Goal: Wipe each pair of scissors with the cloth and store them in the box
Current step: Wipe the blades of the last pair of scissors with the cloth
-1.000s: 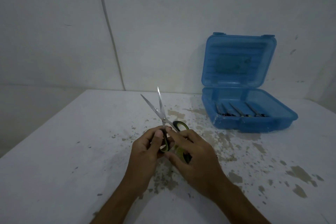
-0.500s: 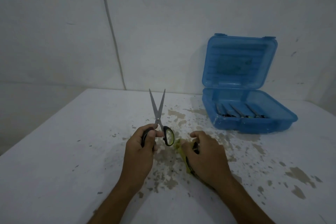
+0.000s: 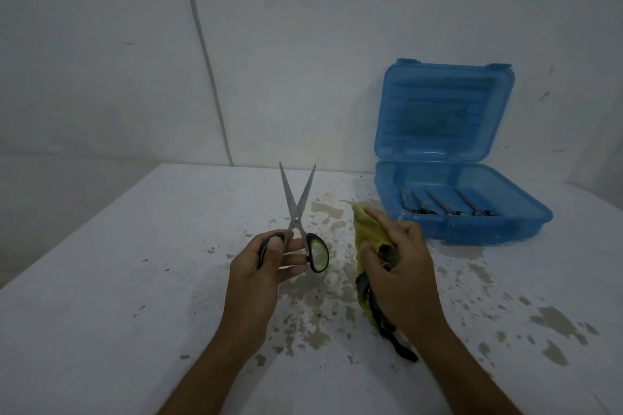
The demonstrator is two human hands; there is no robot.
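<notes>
Right hand (image 3: 397, 266), gripping cloth (image 3: 369, 229), has risen toward 1 o'clock; left hand (image 3: 266, 259) still holds open scissors (image 3: 298, 209); no legible writing.

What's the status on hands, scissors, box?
Left hand grips scissors, blades open, pointing up. Right hand grips cloth, apart from blades. Box open, scissors already inside. Nothing in the way.
</notes>
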